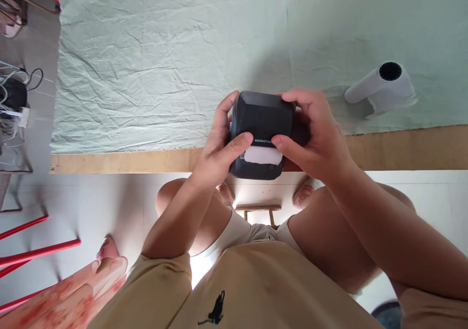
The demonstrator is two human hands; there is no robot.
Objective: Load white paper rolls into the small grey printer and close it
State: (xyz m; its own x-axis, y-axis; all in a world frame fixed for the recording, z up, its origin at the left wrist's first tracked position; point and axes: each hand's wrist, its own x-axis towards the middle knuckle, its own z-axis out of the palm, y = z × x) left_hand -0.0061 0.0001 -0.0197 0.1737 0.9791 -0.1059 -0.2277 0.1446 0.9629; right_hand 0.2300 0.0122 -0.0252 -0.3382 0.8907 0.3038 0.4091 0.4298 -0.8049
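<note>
Black box-shaped device with rounded corners (263, 117): appears to be plastic, smooth and mostly matt with a soft sheen on its edges; the white strip with one ragged edge (262, 155) at its front reads as matt paper. Pale green cloth (146, 66) is matt woven fabric, heavily creased at left and smoother at right, over a table (127, 162) whose exposed light-brown edge looks like bare wood, low sheen. White cylindrical roll (367, 86): paper-like, matt, smooth-sided, loose end rough and torn.
</note>
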